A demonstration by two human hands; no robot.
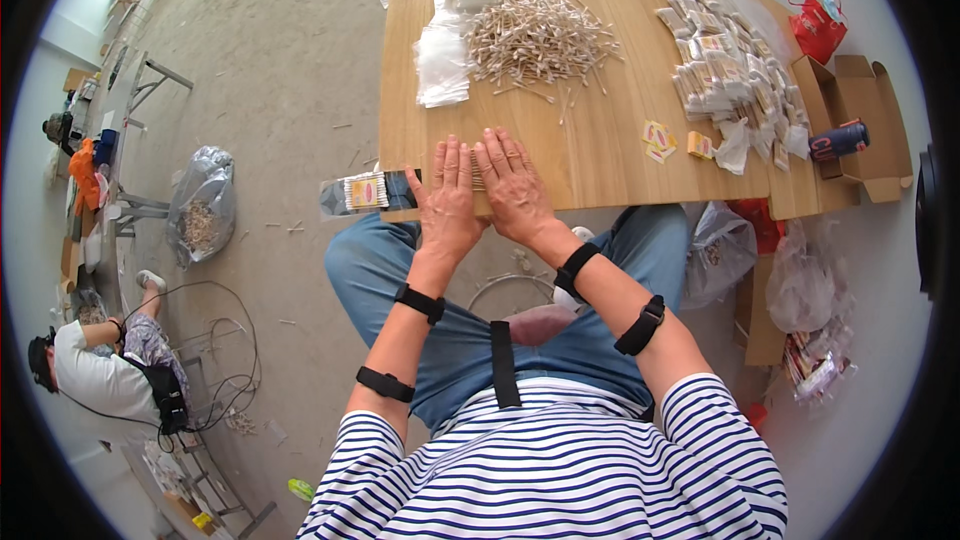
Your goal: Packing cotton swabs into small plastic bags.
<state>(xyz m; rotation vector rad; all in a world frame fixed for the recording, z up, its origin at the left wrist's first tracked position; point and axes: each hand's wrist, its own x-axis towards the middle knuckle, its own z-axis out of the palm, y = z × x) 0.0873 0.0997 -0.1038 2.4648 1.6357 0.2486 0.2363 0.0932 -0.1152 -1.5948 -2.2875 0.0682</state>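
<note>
My left hand [446, 202] and my right hand [513, 185] lie flat, side by side, at the near edge of the wooden table [600, 155]. Both press down on a clear plastic packet of thin wooden sticks [368, 191], whose left end with a yellow label sticks out past my left hand and over the table's edge. Most of the packet is hidden under my palms. A large loose pile of the same sticks [532, 38] lies farther back on the table, beside a stack of empty clear bags [442, 62].
Filled packets [728, 75] are heaped at the table's right, with small yellow labels [658, 139] nearby. An open cardboard box [862, 125] and a red bag [818, 24] sit at the far right. Plastic bags [203, 202] lie on the floor. Another person [95, 370] sits at lower left.
</note>
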